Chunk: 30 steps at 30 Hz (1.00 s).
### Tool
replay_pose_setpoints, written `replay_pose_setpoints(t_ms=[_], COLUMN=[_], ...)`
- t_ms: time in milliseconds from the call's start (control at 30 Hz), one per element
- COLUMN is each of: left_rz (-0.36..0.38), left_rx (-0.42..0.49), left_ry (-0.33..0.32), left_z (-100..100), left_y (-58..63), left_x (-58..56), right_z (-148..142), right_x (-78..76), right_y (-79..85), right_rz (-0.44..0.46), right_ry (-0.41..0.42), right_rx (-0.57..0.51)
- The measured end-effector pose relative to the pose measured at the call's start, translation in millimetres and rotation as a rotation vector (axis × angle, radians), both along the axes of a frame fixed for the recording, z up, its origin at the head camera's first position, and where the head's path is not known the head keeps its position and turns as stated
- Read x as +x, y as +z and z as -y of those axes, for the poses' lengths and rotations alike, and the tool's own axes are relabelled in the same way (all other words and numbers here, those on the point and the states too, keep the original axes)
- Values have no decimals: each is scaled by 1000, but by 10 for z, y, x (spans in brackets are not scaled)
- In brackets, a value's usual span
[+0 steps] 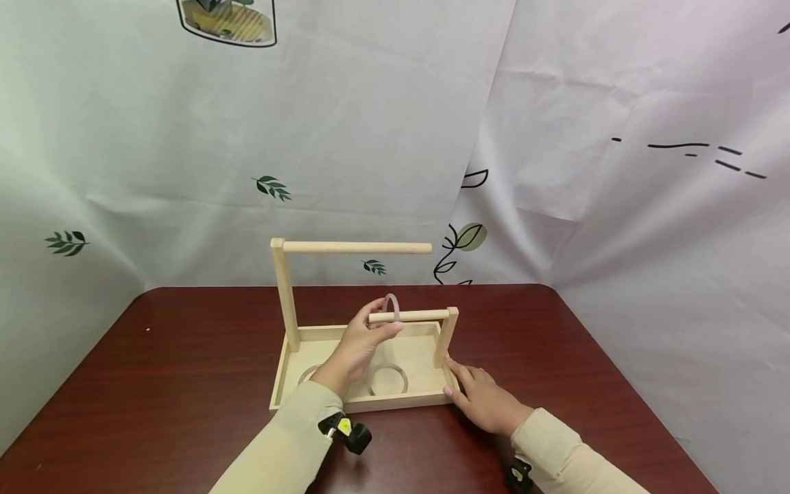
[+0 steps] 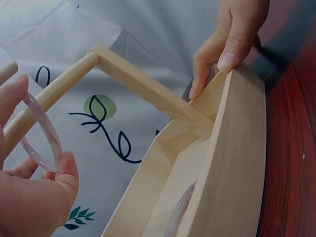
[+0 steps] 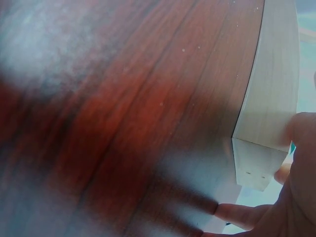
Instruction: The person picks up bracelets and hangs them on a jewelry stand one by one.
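My left hand (image 1: 360, 346) pinches a translucent bangle (image 2: 46, 129), which encircles the lower wooden bar (image 1: 426, 315) near that bar's free left end. The bar juts left from a short post on the right side of a pale wooden tray stand (image 1: 317, 405). With fingers and thumb, my right hand (image 1: 487, 400) grips the tray's right front corner, shown close up as a wooden corner (image 3: 259, 153) in the right wrist view. Inside the tray lie two more bangles: one bangle (image 1: 405, 379) at the middle, and another bangle (image 1: 302, 374) partly hidden behind the left forearm.
A taller post (image 1: 285, 295) rises at the tray's left, its upper bar (image 1: 358, 248) reaching right above the lower one. The stand rests on a dark red wooden table (image 1: 185, 357). Behind hangs a pale cloth (image 1: 370, 123) printed with leaves.
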State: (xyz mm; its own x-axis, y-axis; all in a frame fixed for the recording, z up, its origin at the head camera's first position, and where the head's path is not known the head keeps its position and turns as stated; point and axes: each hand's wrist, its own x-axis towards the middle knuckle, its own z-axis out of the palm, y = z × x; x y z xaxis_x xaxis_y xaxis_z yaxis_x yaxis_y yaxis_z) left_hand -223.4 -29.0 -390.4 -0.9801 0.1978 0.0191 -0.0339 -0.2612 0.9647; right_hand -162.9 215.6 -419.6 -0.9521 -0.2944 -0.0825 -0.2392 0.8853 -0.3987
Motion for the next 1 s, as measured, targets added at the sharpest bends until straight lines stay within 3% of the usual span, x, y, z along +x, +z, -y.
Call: replay_pose_setpoints(t_ms=[600,1000], left_rz=[31,40], left_rx=[47,24], left_ry=[-19,-42], left_z=[-281,-427], left_y=[-88,-100], left_x=[-10,-46], right_z=[-9,-14], right_x=[-13,-13], right_y=[-26,-17], right_rz=[24,15], right_ry=[-7,-1], right_rx=[16,9])
